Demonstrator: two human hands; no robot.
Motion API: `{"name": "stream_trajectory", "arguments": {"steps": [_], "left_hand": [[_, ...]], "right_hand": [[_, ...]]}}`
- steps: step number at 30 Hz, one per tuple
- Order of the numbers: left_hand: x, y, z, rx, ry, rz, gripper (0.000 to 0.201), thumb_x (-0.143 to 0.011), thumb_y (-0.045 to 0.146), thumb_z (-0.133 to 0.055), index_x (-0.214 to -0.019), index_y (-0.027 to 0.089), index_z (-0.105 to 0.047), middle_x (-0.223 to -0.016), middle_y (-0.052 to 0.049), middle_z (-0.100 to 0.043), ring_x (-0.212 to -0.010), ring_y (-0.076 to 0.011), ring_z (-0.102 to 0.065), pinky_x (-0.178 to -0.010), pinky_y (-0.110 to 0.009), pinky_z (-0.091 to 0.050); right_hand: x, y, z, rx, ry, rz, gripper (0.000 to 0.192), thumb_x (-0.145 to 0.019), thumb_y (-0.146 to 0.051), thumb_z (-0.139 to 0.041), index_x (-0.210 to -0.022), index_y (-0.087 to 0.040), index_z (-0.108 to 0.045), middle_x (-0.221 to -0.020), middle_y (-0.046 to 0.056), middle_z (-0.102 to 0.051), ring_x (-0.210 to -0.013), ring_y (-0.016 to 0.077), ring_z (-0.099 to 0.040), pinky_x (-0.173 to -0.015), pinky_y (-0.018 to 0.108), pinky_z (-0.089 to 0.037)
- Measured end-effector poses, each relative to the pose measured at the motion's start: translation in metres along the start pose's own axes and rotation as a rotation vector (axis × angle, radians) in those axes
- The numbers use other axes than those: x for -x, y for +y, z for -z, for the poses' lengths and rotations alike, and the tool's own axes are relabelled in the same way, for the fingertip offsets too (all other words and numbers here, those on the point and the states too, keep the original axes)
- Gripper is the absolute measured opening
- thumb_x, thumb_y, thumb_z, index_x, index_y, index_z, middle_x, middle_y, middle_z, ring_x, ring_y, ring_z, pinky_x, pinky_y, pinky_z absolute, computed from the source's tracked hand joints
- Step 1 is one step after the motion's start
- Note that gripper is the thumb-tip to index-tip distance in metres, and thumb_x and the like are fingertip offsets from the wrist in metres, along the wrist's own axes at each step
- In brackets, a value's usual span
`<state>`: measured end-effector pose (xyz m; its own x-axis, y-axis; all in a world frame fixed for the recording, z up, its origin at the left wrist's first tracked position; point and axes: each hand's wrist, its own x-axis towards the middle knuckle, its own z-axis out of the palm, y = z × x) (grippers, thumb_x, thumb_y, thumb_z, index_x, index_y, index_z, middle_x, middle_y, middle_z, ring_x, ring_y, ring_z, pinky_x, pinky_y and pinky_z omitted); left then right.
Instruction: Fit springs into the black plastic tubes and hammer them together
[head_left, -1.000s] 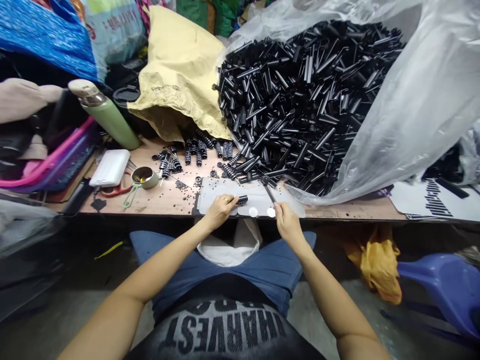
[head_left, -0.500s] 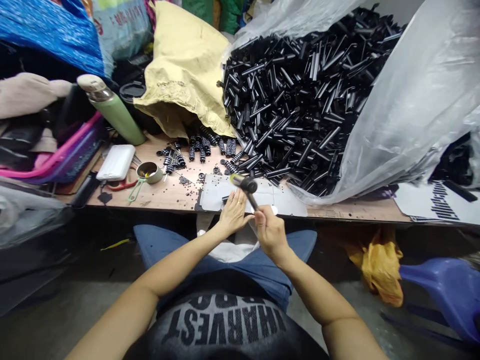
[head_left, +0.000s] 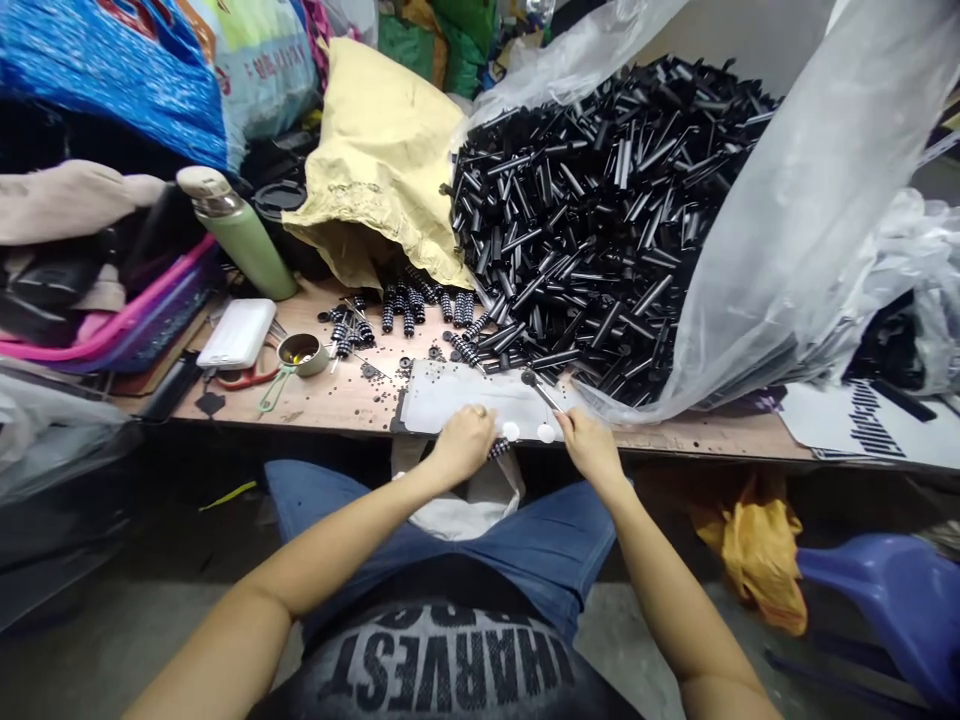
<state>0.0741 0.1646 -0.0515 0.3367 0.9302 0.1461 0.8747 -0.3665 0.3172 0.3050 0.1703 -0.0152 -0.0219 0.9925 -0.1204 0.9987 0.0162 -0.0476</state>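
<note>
The left hand [head_left: 466, 443] is curled at the near edge of the white board [head_left: 457, 400], pinching what looks like a small ribbed black part [head_left: 499, 449] that pokes out at its 3 o'clock side. The right hand [head_left: 592, 447] grips the handle of a small hammer [head_left: 541, 391] whose head points toward 11 o'clock over the board. The heap of black tubes [head_left: 592, 220] lies at 12 o'clock, in a clear plastic bag [head_left: 810, 200].

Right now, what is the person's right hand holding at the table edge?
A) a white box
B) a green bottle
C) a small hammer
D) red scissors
C: the right hand grips a small hammer, its head resting on the grey mat.
</note>
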Motion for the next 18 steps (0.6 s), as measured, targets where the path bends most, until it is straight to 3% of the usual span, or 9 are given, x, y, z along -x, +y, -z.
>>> {"name": "stream_trajectory", "arguments": {"steps": [2, 4, 7, 9, 11, 13, 16, 18], "left_hand": [[-0.022, -0.019, 0.009, 0.0, 0.117, 0.18, 0.037, -0.094, 0.028, -0.044, -0.125, 0.01, -0.054, -0.102, -0.016, -0.06, -0.091, -0.0263, -0.056, -0.072, -0.035, -0.049], [-0.052, -0.046, 0.016, 0.0, 0.203, 0.288, 0.04, -0.093, 0.022, -0.042, -0.13, 0.01, -0.05, -0.107, -0.019, -0.058, -0.095, -0.0284, -0.055, -0.074, -0.037, -0.048], [-0.091, -0.082, 0.018, -0.011, 0.271, 0.341, 0.041, -0.09, 0.013, -0.036, -0.127, 0.008, -0.054, -0.104, -0.02, -0.06, -0.097, -0.031, -0.056, -0.079, -0.042, -0.047], [-0.104, -0.095, 0.015, -0.016, 0.346, 0.4, 0.039, -0.089, 0.011, -0.034, -0.118, 0.006, -0.059, -0.099, -0.021, -0.061, -0.095, -0.0314, -0.057, -0.081, -0.043, -0.046], [-0.11, -0.099, 0.009, -0.004, 0.38, 0.43, 0.035, -0.087, 0.012, -0.035, -0.108, 0.006, -0.063, -0.094, -0.021, -0.062, -0.092, -0.0306, -0.059, -0.08, -0.042, -0.047], [-0.114, -0.097, 0.002, 0.033, 0.339, 0.4, 0.03, -0.086, 0.013, -0.038, -0.096, 0.007, -0.066, -0.089, -0.019, -0.063, -0.09, -0.0293, -0.06, -0.079, -0.041, -0.047], [-0.114, -0.087, -0.002, 0.151, 0.294, 0.353, 0.027, -0.088, 0.016, -0.04, -0.088, 0.009, -0.066, -0.085, -0.017, -0.064, -0.088, -0.0271, -0.061, -0.081, -0.041, -0.048], [-0.108, -0.078, 0.001, 0.269, 0.379, 0.339, 0.027, -0.091, 0.022, -0.041, -0.094, 0.01, -0.065, -0.09, -0.015, -0.065, -0.092, -0.0254, -0.061, -0.085, -0.04, -0.048]], "right_hand": [[-0.013, 0.014, -0.01, 0.025, 0.071, 0.006, 0.038, -0.098, -0.043, -0.034, -0.096, -0.016, -0.06, -0.089, 0.012, -0.066, -0.081, 0.0229, -0.06, -0.067, 0.03, -0.037], [-0.024, 0.008, -0.016, -0.006, 0.177, 0.089, 0.034, -0.097, -0.039, -0.038, -0.097, -0.014, -0.061, -0.095, 0.013, -0.064, -0.091, 0.0242, -0.057, -0.075, 0.032, -0.039], [-0.045, -0.036, -0.018, -0.128, 0.285, 0.3, 0.027, -0.096, -0.033, -0.042, -0.098, -0.015, -0.062, -0.098, 0.012, -0.061, -0.097, 0.0234, -0.051, -0.085, 0.033, -0.038], [-0.063, -0.076, -0.018, -0.145, 0.274, 0.382, 0.024, -0.095, -0.031, -0.044, -0.097, -0.016, -0.063, -0.1, 0.012, -0.059, -0.098, 0.0241, -0.048, -0.086, 0.035, -0.037], [-0.082, -0.11, -0.017, -0.104, 0.224, 0.386, 0.023, -0.093, -0.028, -0.046, -0.095, -0.015, -0.064, -0.103, 0.013, -0.057, -0.1, 0.0257, -0.045, -0.085, 0.036, -0.036], [-0.097, -0.129, -0.019, -0.078, 0.181, 0.36, 0.023, -0.093, -0.021, -0.043, -0.091, -0.013, -0.065, -0.102, 0.014, -0.057, -0.099, 0.0258, -0.044, -0.084, 0.037, -0.035], [-0.102, -0.135, -0.024, -0.084, 0.169, 0.329, 0.027, -0.093, -0.019, -0.041, -0.088, -0.013, -0.066, -0.098, 0.013, -0.058, -0.096, 0.0243, -0.045, -0.083, 0.037, -0.034], [-0.093, -0.133, -0.029, -0.155, 0.209, 0.308, 0.027, -0.095, -0.025, -0.041, -0.09, -0.015, -0.066, -0.098, 0.011, -0.059, -0.096, 0.0232, -0.046, -0.084, 0.036, -0.035]]}}
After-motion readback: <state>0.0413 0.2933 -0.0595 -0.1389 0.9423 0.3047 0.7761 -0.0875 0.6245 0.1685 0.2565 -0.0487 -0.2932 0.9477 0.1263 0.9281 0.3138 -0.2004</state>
